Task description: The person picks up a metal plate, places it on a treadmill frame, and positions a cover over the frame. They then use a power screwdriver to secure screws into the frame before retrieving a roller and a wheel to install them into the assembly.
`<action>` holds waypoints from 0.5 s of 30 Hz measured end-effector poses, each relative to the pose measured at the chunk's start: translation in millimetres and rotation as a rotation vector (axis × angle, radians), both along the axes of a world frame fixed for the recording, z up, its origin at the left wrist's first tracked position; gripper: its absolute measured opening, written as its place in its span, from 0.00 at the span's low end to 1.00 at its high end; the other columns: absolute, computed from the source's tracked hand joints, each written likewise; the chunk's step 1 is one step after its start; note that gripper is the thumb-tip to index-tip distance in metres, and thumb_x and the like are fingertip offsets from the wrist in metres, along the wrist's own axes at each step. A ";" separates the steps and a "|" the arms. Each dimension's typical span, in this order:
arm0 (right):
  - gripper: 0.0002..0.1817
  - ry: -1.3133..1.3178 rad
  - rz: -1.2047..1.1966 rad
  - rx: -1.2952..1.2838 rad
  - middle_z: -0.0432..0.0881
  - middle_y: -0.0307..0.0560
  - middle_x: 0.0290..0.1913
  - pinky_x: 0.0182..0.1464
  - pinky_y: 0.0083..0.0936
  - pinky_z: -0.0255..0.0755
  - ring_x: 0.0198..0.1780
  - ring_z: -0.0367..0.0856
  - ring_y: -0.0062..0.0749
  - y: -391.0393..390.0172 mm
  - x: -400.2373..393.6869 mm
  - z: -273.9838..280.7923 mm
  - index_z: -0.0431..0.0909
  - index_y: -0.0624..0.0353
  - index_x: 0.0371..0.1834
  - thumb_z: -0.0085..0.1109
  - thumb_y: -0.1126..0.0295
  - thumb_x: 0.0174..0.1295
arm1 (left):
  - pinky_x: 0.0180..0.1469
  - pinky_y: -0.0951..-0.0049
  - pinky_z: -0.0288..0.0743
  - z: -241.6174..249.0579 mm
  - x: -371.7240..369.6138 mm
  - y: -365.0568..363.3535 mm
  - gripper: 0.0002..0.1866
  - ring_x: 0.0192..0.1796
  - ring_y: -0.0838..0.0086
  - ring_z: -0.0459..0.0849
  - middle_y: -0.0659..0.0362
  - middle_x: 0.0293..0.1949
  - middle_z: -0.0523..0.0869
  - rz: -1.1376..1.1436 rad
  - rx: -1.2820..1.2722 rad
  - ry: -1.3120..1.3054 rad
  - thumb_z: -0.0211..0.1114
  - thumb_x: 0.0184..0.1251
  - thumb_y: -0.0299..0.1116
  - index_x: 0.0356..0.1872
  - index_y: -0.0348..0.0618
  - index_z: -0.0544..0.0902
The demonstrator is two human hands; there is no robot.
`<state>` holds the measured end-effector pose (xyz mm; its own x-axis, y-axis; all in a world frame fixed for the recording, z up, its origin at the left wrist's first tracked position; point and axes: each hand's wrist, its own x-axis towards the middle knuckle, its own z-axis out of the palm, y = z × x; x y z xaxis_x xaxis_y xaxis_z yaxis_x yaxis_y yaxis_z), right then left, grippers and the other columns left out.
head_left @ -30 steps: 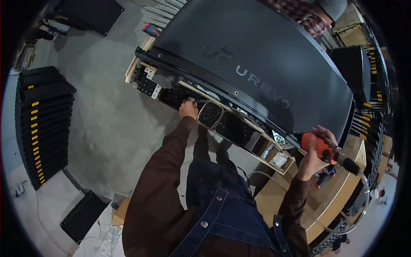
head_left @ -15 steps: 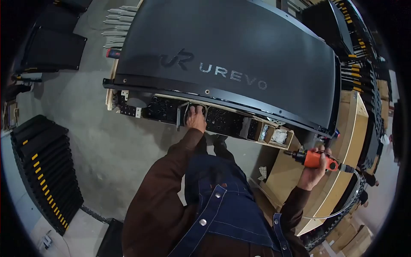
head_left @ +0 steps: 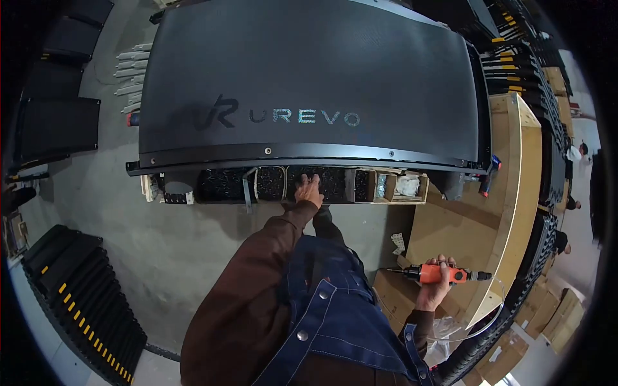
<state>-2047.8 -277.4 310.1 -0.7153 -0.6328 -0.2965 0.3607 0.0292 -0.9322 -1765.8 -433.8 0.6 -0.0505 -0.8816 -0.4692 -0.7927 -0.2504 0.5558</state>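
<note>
My left hand (head_left: 309,192) reaches into a compartment of small black screws (head_left: 333,185) in the long parts tray. Its fingers are bent together among the screws; what they pinch, if anything, is hidden. My right hand (head_left: 436,291) is wrapped round an orange air screwdriver (head_left: 430,275), held to the right of my body with its bit pointing left. A clear hose (head_left: 496,315) runs from the tool's rear. Just beyond the tray lies a black treadmill deck (head_left: 309,77) with UREVO lettering and screws along its near rail (head_left: 302,157).
A wooden bench or crate (head_left: 479,222) stands at the right. Black stacked parts with yellow marks (head_left: 80,302) are at lower left. White bars (head_left: 132,74) stick out beyond the deck's left end. Small wooden boxes (head_left: 407,186) sit at the tray's right end.
My left hand has shifted from the compartment by the metal bracket to the one right of it. My right hand has lowered the screwdriver toward my body. The whole view has turned slightly.
</note>
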 end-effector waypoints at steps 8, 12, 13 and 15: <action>0.24 -0.051 0.052 0.009 0.79 0.49 0.50 0.55 0.39 0.77 0.47 0.79 0.38 -34.2 33.7 9.3 0.69 0.56 0.61 0.65 0.76 0.63 | 0.54 0.50 0.77 -31.4 19.1 -1.7 0.16 0.56 0.50 0.82 0.49 0.48 0.85 -0.059 0.066 -0.016 0.69 0.53 0.27 0.45 0.49 0.81; 0.24 -0.033 0.083 -0.013 0.79 0.49 0.51 0.56 0.38 0.77 0.48 0.79 0.38 -44.2 36.1 17.0 0.69 0.56 0.61 0.64 0.77 0.63 | 0.49 0.57 0.82 -28.7 33.6 -7.6 0.09 0.46 0.54 0.88 0.51 0.42 0.89 0.065 0.021 0.132 0.69 0.53 0.27 0.37 0.44 0.87; 0.24 -0.028 0.087 -0.006 0.79 0.49 0.51 0.57 0.39 0.77 0.49 0.79 0.38 -46.0 38.2 19.2 0.69 0.56 0.61 0.64 0.77 0.63 | 0.47 0.60 0.83 -42.9 37.4 -7.5 0.10 0.42 0.57 0.88 0.52 0.41 0.90 0.133 -0.023 0.328 0.70 0.53 0.28 0.38 0.43 0.87; 0.24 -0.024 0.097 -0.018 0.79 0.49 0.51 0.57 0.39 0.77 0.49 0.79 0.38 -49.4 36.0 17.8 0.69 0.56 0.61 0.64 0.76 0.63 | 0.44 0.64 0.83 -59.4 49.0 -11.9 0.12 0.40 0.67 0.88 0.58 0.39 0.89 0.256 0.202 0.718 0.69 0.58 0.27 0.44 0.41 0.86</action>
<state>-2011.8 -326.9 327.9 -0.6430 -0.7045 -0.3004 0.3790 0.0481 -0.9241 -1716.8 -445.7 -58.9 -0.2087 -0.8079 -0.5511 -0.1613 -0.5273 0.8342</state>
